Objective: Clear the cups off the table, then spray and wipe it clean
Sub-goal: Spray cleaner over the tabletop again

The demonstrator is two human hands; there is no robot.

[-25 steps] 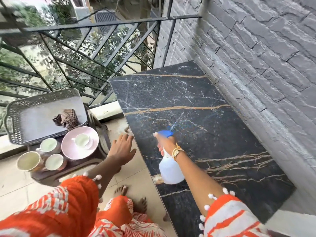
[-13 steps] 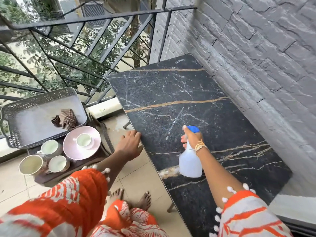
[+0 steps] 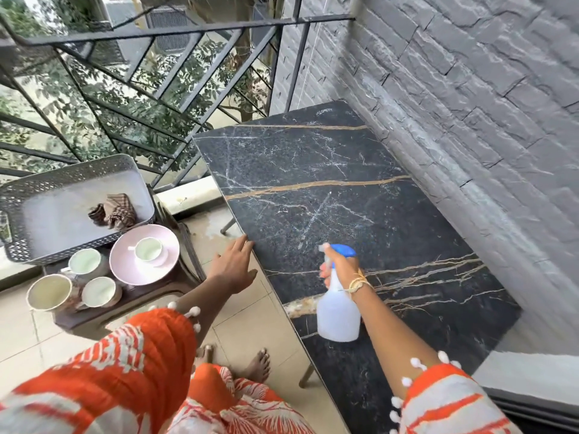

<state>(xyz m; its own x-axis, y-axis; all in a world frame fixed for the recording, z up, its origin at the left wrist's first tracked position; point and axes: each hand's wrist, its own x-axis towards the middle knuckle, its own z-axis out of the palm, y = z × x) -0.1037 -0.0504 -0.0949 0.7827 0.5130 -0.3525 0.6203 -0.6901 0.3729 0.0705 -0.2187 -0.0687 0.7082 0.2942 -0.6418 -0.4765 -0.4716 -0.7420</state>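
Observation:
The black marble table [image 3: 329, 170] with gold veins stands against the grey wall, with nothing standing on its top. My right hand [image 3: 343, 267] grips a white spray bottle [image 3: 338, 311] with a blue nozzle above the table's near half. My left hand [image 3: 233, 266] is open, its fingertips touching the table's left edge. Several cups sit off the table on a low dark stool at the left: one [image 3: 148, 249] on a pink plate [image 3: 125, 267], the others [image 3: 50, 292] beside it. A brown checked cloth [image 3: 114, 211] lies in a grey tray [image 3: 72, 173].
A grey stone wall [image 3: 470, 104] runs along the table's right side. A black metal railing [image 3: 156, 73] closes off the balcony behind the table and the stool. Beige floor tiles [image 3: 269, 327] and my bare feet lie between the stool and the table.
My right hand has carried the spray bottle rightward, further over the table. My left hand has come to the table's left edge and touches it.

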